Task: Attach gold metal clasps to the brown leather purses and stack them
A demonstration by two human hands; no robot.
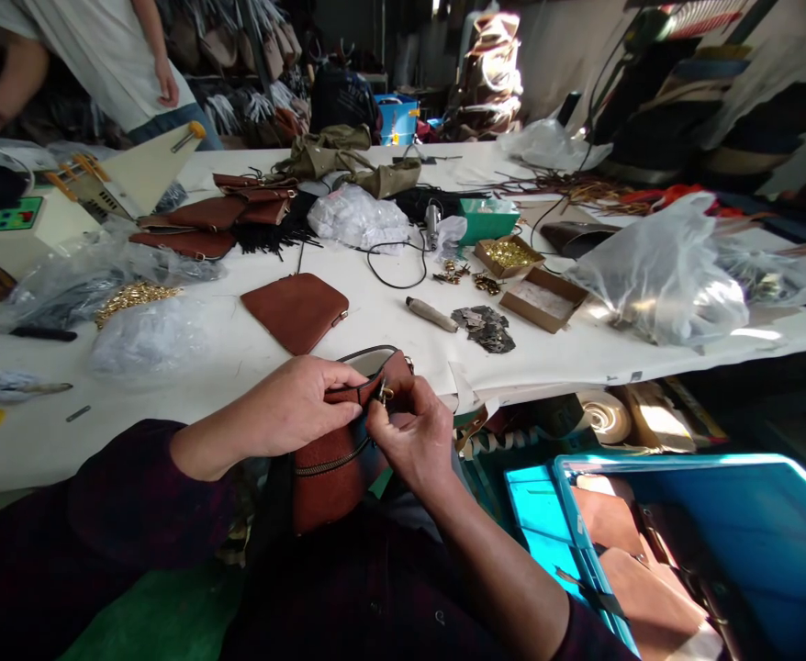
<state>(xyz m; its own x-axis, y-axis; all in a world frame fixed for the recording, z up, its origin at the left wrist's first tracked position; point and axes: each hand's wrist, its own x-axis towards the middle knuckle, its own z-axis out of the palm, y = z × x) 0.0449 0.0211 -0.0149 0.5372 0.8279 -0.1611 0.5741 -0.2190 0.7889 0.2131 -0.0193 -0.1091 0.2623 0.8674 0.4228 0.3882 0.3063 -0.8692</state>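
A brown leather bag (327, 500) with a metal zipper across its side rests at the table's front edge, against my body. My left hand (293, 404) pinches the bag's upper edge between thumb and fingers. Close beside it, my right hand (413, 431) is closed on a small brass-coloured metal clasp (385, 393) at the bag's corner. Whether the clasp is fixed to the bag is hidden by my fingers. Just beyond the bag, a flat brown leather pouch (296, 310) lies on the white table (368, 303).
Cardboard boxes (547, 298), one with brass pieces (509, 252), stand beyond a wrapped tool (431, 315) and thin metal plates (486, 329). Plastic bags (665, 275) lie right. A blue crate (575, 514) with leather pieces is at lower right. Another person (106, 64) stands far left.
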